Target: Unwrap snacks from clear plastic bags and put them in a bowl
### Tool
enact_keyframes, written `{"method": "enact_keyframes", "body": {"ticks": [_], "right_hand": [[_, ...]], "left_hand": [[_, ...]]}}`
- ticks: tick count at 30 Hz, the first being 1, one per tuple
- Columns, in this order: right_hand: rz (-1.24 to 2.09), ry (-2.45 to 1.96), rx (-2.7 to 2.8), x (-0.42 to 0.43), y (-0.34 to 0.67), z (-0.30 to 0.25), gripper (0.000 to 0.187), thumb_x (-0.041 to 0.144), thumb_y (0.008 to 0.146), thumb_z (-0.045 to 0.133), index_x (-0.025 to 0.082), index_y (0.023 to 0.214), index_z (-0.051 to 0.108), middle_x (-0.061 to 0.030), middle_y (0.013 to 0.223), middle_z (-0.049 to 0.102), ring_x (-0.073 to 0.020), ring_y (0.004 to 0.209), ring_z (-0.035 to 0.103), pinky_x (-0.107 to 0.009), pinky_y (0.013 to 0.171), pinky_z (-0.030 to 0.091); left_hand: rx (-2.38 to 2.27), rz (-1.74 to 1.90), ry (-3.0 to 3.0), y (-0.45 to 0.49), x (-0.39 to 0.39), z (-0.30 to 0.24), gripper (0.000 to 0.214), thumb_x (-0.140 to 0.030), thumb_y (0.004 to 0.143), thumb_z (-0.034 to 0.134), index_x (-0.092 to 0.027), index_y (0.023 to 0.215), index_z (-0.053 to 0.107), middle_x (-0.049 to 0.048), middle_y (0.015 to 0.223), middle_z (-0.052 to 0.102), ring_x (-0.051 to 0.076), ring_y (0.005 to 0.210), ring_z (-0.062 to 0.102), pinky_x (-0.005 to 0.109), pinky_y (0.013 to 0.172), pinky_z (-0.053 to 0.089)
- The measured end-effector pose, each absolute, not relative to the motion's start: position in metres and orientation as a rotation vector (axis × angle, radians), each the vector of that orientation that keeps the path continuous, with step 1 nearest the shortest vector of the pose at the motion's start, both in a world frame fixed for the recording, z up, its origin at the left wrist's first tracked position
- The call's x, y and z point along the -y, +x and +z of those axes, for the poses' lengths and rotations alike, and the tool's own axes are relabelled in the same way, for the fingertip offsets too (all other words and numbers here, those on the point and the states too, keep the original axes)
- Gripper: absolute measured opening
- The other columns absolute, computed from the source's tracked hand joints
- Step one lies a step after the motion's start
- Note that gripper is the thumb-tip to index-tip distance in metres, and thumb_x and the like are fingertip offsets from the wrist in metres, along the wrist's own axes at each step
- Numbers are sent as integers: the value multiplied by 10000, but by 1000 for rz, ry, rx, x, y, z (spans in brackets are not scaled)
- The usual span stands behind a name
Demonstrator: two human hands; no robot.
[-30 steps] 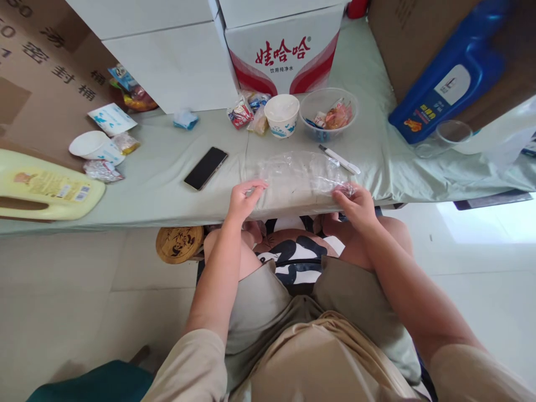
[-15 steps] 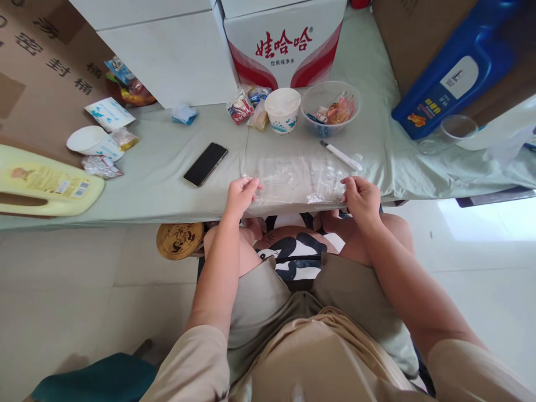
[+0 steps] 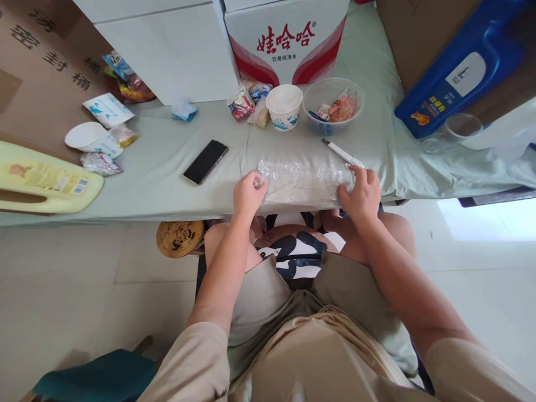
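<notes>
A clear plastic bag (image 3: pixel 307 183) lies flattened along the front edge of the cloth-covered table, creased and shiny. At its left end my left hand (image 3: pixel 250 195) is closed, fingers curled and pinching the bag's edge. My right hand (image 3: pixel 363 192) rests on the right end, thumb and fingers spread apart over the plastic. Just beyond that hand is a slim white utility knife (image 3: pixel 338 152) with a dark tip, its near end close to my fingertips.
A black phone (image 3: pixel 206 162) lies to the left. Behind the bag stand a paper cup (image 3: pixel 283 109), wrapped snacks (image 3: pixel 240 106) and a clear bowl (image 3: pixel 333 123) with packets. White boxes (image 3: pixel 288 44) line the back. A yellow jug (image 3: pixel 50 178) and blue bottle (image 3: pixel 452 78) flank the table.
My left hand has shifted slightly right and its fingers have curled in. My right hand has moved up and spread its fingers over the bag's end. The bag spans a shorter width.
</notes>
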State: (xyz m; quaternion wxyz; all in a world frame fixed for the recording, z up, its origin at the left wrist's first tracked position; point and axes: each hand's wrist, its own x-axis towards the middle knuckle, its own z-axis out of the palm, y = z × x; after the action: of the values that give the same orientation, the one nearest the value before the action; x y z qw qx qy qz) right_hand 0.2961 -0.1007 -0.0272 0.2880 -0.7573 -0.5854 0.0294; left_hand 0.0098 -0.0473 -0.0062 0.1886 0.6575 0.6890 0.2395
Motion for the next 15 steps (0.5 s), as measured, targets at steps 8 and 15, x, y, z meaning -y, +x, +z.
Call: {"method": "enact_keyframes", "body": {"ticks": [8, 15], "right_hand": [[35, -1924, 2157, 157, 273, 4, 557, 141, 781, 540, 260, 1324, 579, -166, 1383, 535, -397, 1328, 469, -581, 1009, 440], [248, -1671, 2139, 94, 272, 7, 589, 326, 795, 646, 233, 1366, 534, -177, 1421, 524, -405, 1352, 473, -608, 1092, 398]], "left_hand": [[-1715, 752, 1963, 26, 43, -15, 499, -156, 796, 720, -258, 1273, 611, 94, 1173, 733, 295, 1218, 608, 474, 1073, 436], [-1286, 917, 1791, 26, 40, -15, 471, -65, 762, 655, -231, 1197, 580, -32, 823, 663, 112, 772, 621, 291, 868, 515]]}}
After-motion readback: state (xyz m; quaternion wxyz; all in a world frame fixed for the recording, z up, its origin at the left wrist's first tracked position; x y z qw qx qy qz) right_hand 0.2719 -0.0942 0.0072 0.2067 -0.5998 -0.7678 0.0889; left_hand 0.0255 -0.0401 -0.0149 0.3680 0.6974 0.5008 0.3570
